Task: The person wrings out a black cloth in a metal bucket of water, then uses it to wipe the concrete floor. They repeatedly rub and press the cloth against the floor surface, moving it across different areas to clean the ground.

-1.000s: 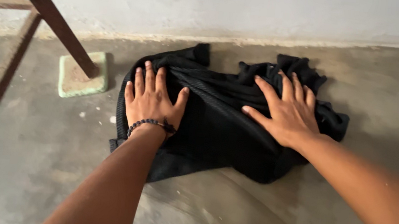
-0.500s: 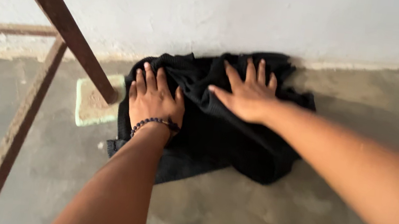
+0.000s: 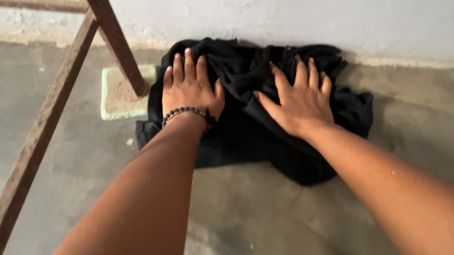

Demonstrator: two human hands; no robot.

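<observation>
A black cloth (image 3: pixel 249 130) lies on the grey floor (image 3: pixel 283 231), bunched up right against the bottom of the white wall (image 3: pixel 286 9). Both hands press flat on top of it.

The left hand (image 3: pixel 190 86) rests on the left part of the cloth. Its fingers lie close together and point at the wall, with the thumb sticking out to the side. A dark bead bracelet (image 3: pixel 183 112) goes around that wrist.

The right hand (image 3: pixel 297 98) rests on the right part of the cloth. Its fingers are spread apart and its thumb points toward the left hand. The two hands are near each other but do not touch.

Just beside the left edge of the cloth sits a small pale green block (image 3: pixel 122 95). A rusty brown metal leg (image 3: pixel 105 22) stands on that block. Another rusty bar (image 3: pixel 37 140) slants down across the floor on the left side.
</observation>
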